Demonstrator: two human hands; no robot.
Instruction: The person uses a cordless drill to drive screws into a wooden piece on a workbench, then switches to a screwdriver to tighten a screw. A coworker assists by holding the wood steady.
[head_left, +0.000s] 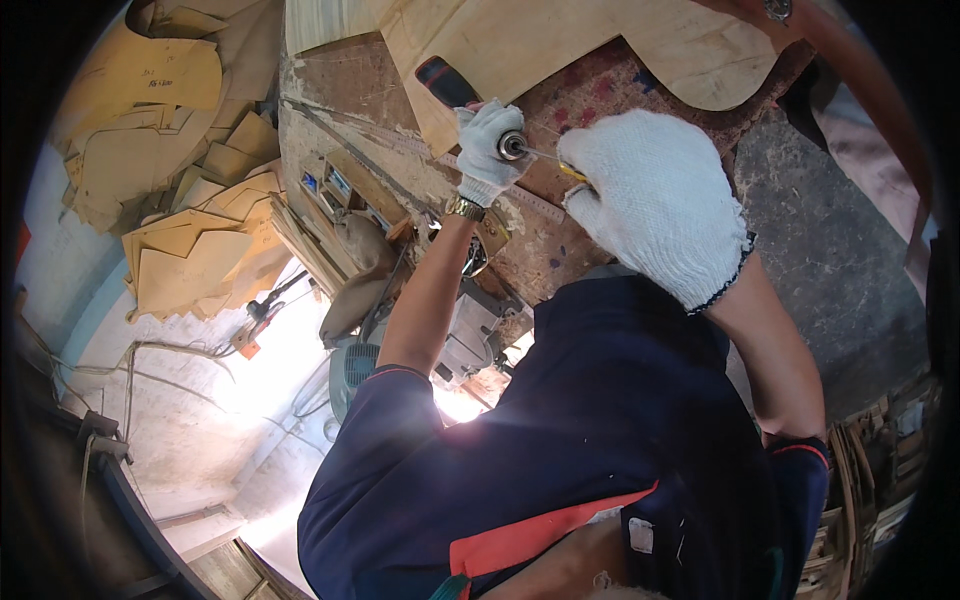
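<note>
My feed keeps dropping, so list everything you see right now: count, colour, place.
black-and-red-handled tool with metal tip: one, in left hand
pale plywood panel: one, top, on bench
worn reddish wooden workbench: one, centre
tan cut plywood pieces: many, stacked left
grey machine: one, below bench
gold wristwatch: one, left wrist
left hand: white knit glove, gripping tool
right hand: white knit glove, beside tool tip

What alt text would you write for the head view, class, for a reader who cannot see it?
A person in white gloves leans over a worn workbench, left hand gripping a drill with a red-and-black handle, right hand beside its thin bit. A pale plywood cutout lies on the bench, and more plywood pieces are stacked on the floor to the left.
</note>
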